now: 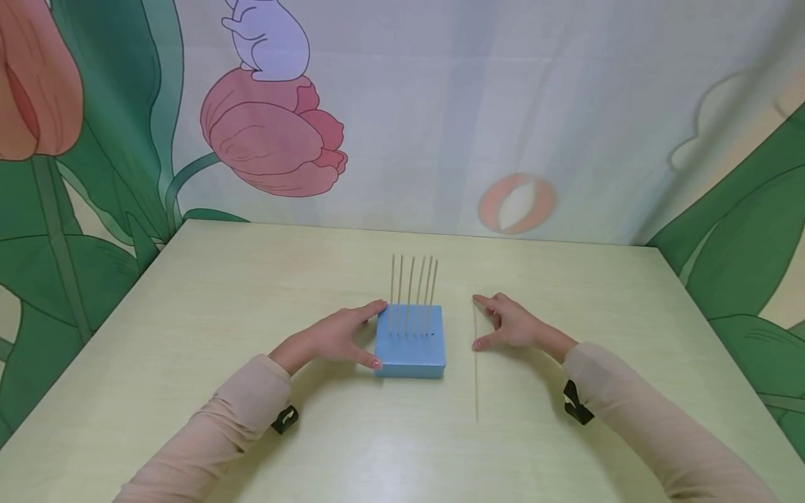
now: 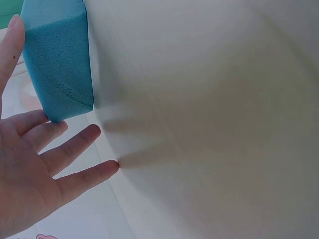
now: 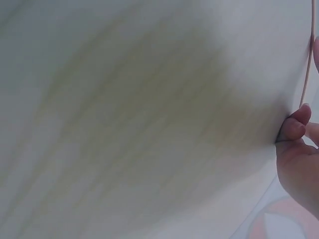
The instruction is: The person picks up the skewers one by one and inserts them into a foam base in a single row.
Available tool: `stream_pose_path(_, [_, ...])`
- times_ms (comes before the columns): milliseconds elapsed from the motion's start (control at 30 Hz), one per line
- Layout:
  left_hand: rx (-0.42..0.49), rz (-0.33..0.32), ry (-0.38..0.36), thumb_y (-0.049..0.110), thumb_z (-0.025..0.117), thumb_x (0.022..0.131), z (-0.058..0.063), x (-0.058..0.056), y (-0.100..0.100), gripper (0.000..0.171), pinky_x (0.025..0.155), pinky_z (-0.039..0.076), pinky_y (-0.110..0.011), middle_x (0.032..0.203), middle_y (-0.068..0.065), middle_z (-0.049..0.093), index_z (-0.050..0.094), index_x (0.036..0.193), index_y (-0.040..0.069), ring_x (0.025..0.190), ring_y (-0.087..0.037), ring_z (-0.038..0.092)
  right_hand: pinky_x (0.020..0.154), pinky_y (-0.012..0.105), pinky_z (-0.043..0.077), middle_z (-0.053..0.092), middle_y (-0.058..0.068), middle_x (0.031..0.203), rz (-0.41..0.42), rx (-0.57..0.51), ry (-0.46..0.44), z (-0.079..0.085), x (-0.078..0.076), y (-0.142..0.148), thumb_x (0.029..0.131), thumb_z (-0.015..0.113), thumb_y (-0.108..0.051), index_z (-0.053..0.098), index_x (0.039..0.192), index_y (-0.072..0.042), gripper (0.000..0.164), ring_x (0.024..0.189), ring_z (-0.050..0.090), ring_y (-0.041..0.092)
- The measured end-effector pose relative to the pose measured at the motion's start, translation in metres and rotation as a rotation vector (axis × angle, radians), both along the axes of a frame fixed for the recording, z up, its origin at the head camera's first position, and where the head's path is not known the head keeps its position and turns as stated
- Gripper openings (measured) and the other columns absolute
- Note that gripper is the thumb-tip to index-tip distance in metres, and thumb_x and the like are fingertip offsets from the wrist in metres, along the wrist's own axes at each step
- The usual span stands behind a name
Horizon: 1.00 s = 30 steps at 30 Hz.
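A blue foam block (image 1: 410, 353) sits on the table with several thin wooden sticks (image 1: 410, 286) standing in a row in its top. One small dark hole shows at the right end of that row. My left hand (image 1: 342, 339) holds the block at its left side, thumb at the near corner and fingers at the far one; the lower fingers (image 2: 75, 149) are spread beside it. To the right of the block, a loose stick (image 1: 476, 391) lies lengthwise on the table. My right hand (image 1: 516, 325) has thumb and index finger on it, the index near its far end.
The pale wooden table (image 1: 314, 440) reaches back to a printed curtain (image 1: 409, 140) with flowers and a rabbit. Black straps (image 1: 577, 404) hang below both sleeves.
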<state>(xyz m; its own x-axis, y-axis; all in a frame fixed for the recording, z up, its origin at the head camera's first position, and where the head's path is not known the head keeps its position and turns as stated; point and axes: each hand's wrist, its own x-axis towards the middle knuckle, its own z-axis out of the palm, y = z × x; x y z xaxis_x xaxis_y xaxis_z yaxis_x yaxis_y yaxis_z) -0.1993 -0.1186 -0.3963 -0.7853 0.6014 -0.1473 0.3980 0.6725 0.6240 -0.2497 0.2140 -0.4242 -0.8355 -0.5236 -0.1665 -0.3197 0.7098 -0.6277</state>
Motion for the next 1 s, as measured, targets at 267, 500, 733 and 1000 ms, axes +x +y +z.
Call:
stream_pose_path(267, [-0.004,-0.004,0.002,0.038,0.078,0.069,0.0015,0.0002,0.0006,0.103,0.105,0.026,-0.040,0.148,-0.013,0.022,0.018,0.145,0.002,0.128,-0.030,0.035,0.062,0.027,0.033,0.039,0.012,0.095,0.009,0.024,0.009,0.0015,0.0012,-0.0026,0.067,0.081,-0.032,0.028,0.140,0.005,0.097,0.073,0.036,0.018])
stream_pose_path(500, [0.005,-0.018,0.010,0.036,0.078,0.070,0.0029,0.0005,0.0003,0.102,0.106,0.026,-0.040,0.147,-0.015,0.022,0.018,0.144,-0.001,0.127,-0.031,0.035,0.063,0.028,0.033,0.040,0.013,0.095,0.007,0.035,0.017,0.0007,-0.0001,-0.0038,0.066,0.082,-0.029,0.033,0.137,0.004,0.092,0.074,0.037,0.019])
stream_pose_path(733, [0.000,-0.012,0.008,0.037,0.078,0.069,0.0013,0.0002,-0.0001,0.102,0.106,0.025,-0.039,0.148,-0.014,0.021,0.018,0.144,0.001,0.128,-0.030,0.035,0.069,0.031,0.035,0.043,0.015,0.101,-0.014,0.002,0.006,0.0006,-0.0012,-0.0035,0.064,0.084,-0.023,0.036,0.131,0.005,0.087,0.078,0.039,0.021])
stream_pose_path(1000, [0.001,-0.013,0.006,0.038,0.078,0.069,0.0002,-0.0007,-0.0001,0.103,0.106,0.025,-0.040,0.148,-0.014,0.021,0.018,0.144,0.001,0.129,-0.030,0.033,0.073,0.033,0.033,0.041,0.013,0.100,-0.051,-0.107,-0.073,0.0024,0.0013,-0.0046,0.062,0.084,-0.013,0.031,0.129,0.006,0.088,0.079,0.038,0.022])
